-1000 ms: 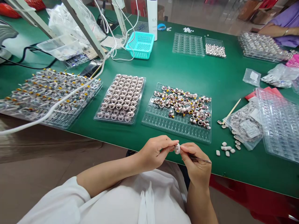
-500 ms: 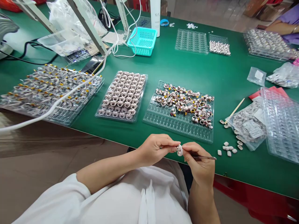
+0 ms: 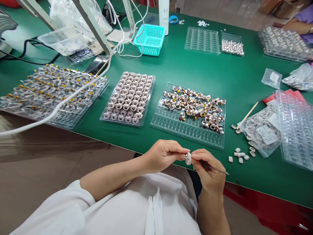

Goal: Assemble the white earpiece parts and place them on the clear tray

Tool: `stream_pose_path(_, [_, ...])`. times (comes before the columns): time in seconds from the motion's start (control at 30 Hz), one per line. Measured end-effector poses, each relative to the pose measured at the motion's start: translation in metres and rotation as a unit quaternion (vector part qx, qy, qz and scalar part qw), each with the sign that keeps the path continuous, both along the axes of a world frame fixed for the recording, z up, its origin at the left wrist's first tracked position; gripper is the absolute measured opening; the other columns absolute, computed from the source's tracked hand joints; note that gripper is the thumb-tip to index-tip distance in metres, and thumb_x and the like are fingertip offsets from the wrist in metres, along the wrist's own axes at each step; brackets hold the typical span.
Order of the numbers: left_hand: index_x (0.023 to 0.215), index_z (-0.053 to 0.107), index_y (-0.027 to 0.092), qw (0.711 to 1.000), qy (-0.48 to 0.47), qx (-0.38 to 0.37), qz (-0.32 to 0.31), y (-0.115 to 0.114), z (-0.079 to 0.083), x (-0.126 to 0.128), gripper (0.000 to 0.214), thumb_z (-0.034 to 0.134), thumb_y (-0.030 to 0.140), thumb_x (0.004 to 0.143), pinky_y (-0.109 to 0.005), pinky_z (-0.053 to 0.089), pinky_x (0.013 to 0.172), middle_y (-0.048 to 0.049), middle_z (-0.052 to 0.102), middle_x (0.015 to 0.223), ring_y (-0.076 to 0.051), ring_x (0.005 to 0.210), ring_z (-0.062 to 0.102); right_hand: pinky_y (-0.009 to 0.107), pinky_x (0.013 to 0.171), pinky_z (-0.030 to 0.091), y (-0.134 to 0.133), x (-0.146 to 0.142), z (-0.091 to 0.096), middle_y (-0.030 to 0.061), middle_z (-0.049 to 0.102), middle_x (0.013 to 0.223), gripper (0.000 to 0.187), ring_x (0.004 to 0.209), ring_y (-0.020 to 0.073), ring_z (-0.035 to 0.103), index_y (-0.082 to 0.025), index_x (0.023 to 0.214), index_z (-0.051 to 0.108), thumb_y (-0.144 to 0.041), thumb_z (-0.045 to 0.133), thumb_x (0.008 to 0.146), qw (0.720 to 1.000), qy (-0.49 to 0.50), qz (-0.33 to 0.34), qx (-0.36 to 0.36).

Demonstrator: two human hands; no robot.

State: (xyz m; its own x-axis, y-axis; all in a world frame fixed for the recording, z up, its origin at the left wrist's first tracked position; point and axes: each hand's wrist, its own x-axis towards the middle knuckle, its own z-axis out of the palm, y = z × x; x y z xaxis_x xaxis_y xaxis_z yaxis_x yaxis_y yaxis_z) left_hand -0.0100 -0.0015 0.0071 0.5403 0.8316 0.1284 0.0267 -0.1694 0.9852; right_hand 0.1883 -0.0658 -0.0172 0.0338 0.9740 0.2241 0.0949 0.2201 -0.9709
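Observation:
Between the fingertips of both hands is a small pale, rounded ring-like part [image 3: 188, 159], with a shiny bit on its left side. My left hand [image 3: 163, 156] pinches it from the left with thumb and fingers. From the right, the thumb and forefinger of my right hand [image 3: 209, 168] press against it. A thin dark metal tool [image 3: 217, 169] lies across the right palm and pokes out to the right; its working end is hidden. Just beyond the hands, a clear tray [image 3: 186, 132] holds a heap of similar pale parts with yellow and dark red bits.
A tray of pale rounded parts in rows [image 3: 128, 98] stands left of the heap. Farther left is a loaded tray stack [image 3: 53, 94], crossed by a white cable [image 3: 55, 112]. Loose pale caps [image 3: 241, 154], a bag of parts [image 3: 264, 130] and clear trays [image 3: 295, 130] lie right.
The thin tool in my right hand has tipped, its outer end now lower and farther right. Both hands stay on the pale part. The whole view has shifted slightly.

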Motion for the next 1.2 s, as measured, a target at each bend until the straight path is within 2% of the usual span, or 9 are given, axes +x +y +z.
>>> stream_pose_path(0.13, [0.102,0.08,0.015,1.0,0.006,0.025,0.001,0.0,-0.002,0.0,0.018,0.068,0.018,0.089,-0.023,0.059,0.068,-0.0089,0.078,0.083,-0.015,0.073,0.072,0.026,0.054,0.05,0.0,0.001,0.002,0.0048,0.068,0.087,0.015,0.069,0.0153,0.064,-0.024,0.093,0.073,-0.012,0.067,0.087,1.0,0.005,0.005,-0.022])
stream_pose_path(0.27, [0.101,0.08,0.016,1.0,0.015,0.01,-0.008,0.001,-0.002,-0.001,0.017,0.07,0.02,0.088,-0.023,0.058,0.067,-0.0082,0.078,0.083,-0.015,0.072,0.071,0.025,0.053,0.049,0.002,0.001,0.005,0.0046,0.069,0.086,0.016,0.068,0.0151,0.064,-0.025,0.092,0.073,-0.011,0.067,0.087,1.0,0.012,0.014,-0.023])
stream_pose_path(0.53, [0.096,0.081,0.014,0.996,0.0,-0.09,-0.02,0.002,-0.002,-0.002,0.017,0.074,0.023,0.083,-0.024,0.058,0.068,-0.0083,0.077,0.081,-0.016,0.073,0.071,0.025,0.052,0.05,0.003,0.003,0.002,0.0055,0.071,0.085,0.018,0.07,0.0161,0.066,-0.024,0.093,0.074,-0.009,0.068,0.086,1.0,0.009,0.029,0.003])
stream_pose_path(0.67, [0.096,0.082,0.015,0.99,0.007,-0.135,-0.027,0.003,-0.001,-0.002,0.019,0.075,0.027,0.082,-0.024,0.058,0.069,-0.0076,0.077,0.081,-0.016,0.073,0.071,0.025,0.054,0.05,0.002,0.003,0.003,0.0053,0.071,0.087,0.025,0.074,0.0169,0.067,-0.025,0.097,0.074,-0.004,0.067,0.085,0.999,0.002,0.036,0.026])
stream_pose_path(0.93, [0.105,0.08,0.016,0.999,0.031,-0.039,-0.013,-0.001,0.0,-0.003,0.022,0.071,0.025,0.087,-0.025,0.055,0.071,-0.009,0.077,0.085,-0.016,0.075,0.07,0.024,0.056,0.048,0.002,-0.001,0.005,0.0044,0.07,0.089,0.021,0.077,0.0165,0.067,-0.025,0.094,0.072,-0.006,0.066,0.086,1.0,-0.024,0.009,-0.008])
stream_pose_path(1.07, [0.102,0.081,0.017,0.998,0.022,-0.05,-0.004,-0.001,0.001,-0.004,0.022,0.075,0.026,0.084,-0.025,0.055,0.07,-0.0096,0.078,0.086,-0.017,0.076,0.071,0.024,0.057,0.048,-0.001,-0.005,0.004,0.0039,0.069,0.09,0.016,0.078,0.016,0.066,-0.024,0.093,0.07,-0.009,0.067,0.087,0.999,-0.035,-0.009,-0.032])
stream_pose_path(1.2, [0.098,0.081,0.015,0.997,0.003,-0.079,0.004,-0.001,0.001,-0.005,0.02,0.077,0.027,0.082,-0.024,0.054,0.065,-0.0103,0.077,0.083,-0.016,0.071,0.069,0.023,0.056,0.046,-0.003,-0.009,0.005,0.0015,0.068,0.089,0.018,0.07,0.0121,0.061,-0.025,0.1,0.068,-0.013,0.069,0.087,0.996,-0.044,-0.035,-0.063])
